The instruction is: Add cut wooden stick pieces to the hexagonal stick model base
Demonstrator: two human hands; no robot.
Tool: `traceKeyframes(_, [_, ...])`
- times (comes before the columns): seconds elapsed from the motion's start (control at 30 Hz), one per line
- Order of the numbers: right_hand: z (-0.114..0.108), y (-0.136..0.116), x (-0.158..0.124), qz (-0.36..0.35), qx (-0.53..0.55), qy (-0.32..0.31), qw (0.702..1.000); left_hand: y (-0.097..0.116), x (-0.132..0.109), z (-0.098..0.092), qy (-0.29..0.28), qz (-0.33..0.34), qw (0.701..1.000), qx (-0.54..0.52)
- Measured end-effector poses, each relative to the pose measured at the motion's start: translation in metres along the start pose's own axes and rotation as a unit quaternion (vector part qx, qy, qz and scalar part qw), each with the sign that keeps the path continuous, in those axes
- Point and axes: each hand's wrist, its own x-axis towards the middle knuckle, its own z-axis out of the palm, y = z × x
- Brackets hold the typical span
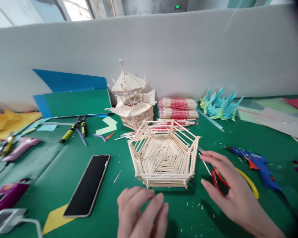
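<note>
A hexagonal basket frame built from thin wooden sticks stands upright at the middle of the table, its bottom patterned with rings of sticks. Just in front of its near edge is my left hand, fingers loosely bent and apart, with nothing visible in them. My right hand hovers at the basket's right side, thumb and fingers spread. Under it lie pliers with red and yellow handles, partly covered by the hand. A thin pale stick shows between the right fingertips and thumb, apparently not gripped.
Behind the basket stand a stick pagoda model and bundled sticks. A blue glue gun lies to the right, near turquoise paper leaves. A phone, wire strippers and a purple tool lie on the left.
</note>
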Motion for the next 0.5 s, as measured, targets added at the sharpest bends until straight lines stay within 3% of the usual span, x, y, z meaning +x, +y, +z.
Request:
traceKeyframes(0.13, [0.002, -0.009, -0.005, -0.026, -0.009, 0.094, 0.995, -0.021, -0.016, -0.007, 0.04, -0.167, 0.984, 0.05])
traceKeyframes(0.2, [0.006, -0.022, -0.002, -0.071, -0.005, 0.112, 0.991, -0.029, -0.021, -0.003, 0.021, -0.197, 0.979, 0.047])
traceKeyframes(0.33, [0.02, -0.056, 0.018, -0.192, -0.01, 0.069, 0.979, -0.036, -0.026, 0.007, 0.011, -0.18, 0.983, 0.028])
traceKeyframes(0.5, [0.038, -0.089, 0.045, -0.213, -0.015, 0.011, 0.977, -0.041, -0.028, 0.014, 0.062, -0.154, 0.986, -0.019])
